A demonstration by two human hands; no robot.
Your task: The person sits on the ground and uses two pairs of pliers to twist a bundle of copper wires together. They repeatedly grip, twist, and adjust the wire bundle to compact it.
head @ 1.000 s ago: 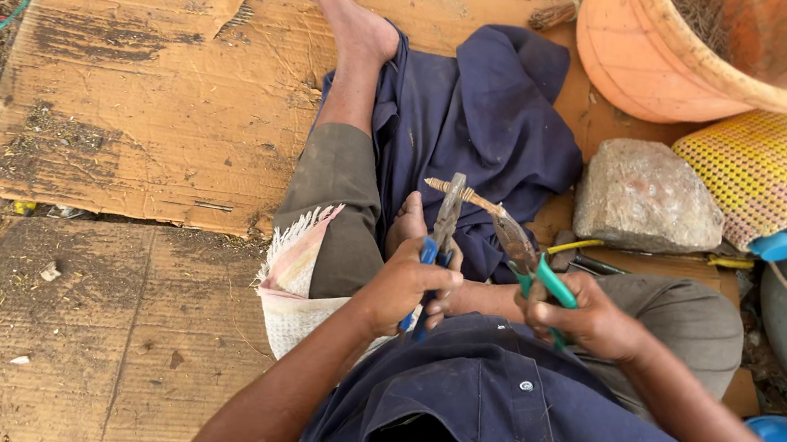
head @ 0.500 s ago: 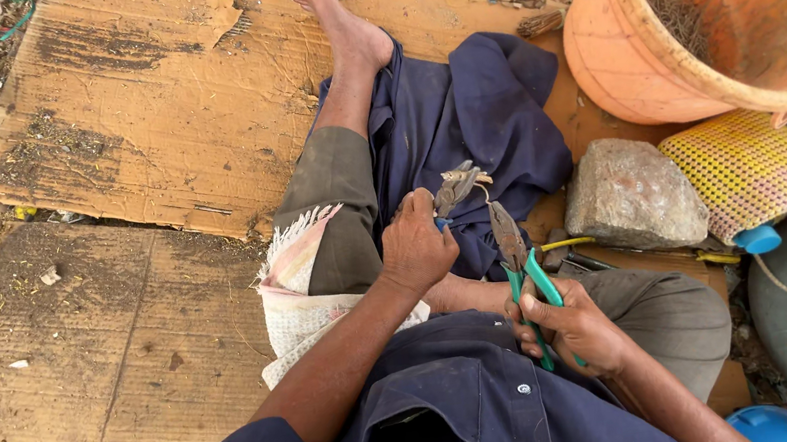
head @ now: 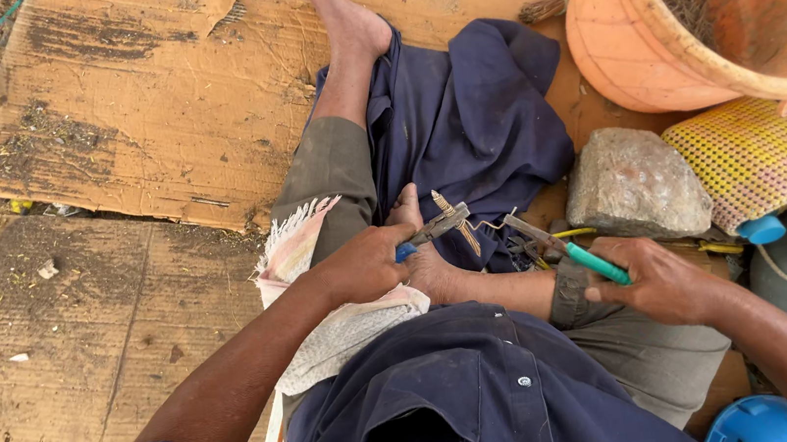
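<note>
Flattened brown cardboard [head: 144, 111] covers bare, littered ground, and a person in dark blue work clothes sits on it, seen from above, one bare leg stretched toward the far side. Near the middle, the left hand [head: 364, 266] is closed in a fist around blue-handled pliers [head: 434, 228], whose metal jaws point right. Just beyond it lies the person's other foot, tucked in across the lap, with a thin strip of metal [head: 458, 223] standing up beside the plier jaws. To the right, the right hand [head: 657, 278] has its fingers curled tightly around green-handled pliers [head: 570, 250], their tip pointing left toward the first pair, a short gap between them. A fringed white cloth [head: 323, 298] rests over the left thigh. Farther right sit a grey stone block [head: 636, 185], a yellow woven mat [head: 762, 157] and a large orange bucket [head: 651, 53]. Dark blue fabric [head: 470, 113] lies bunched on the cardboard beyond the hands.
</note>
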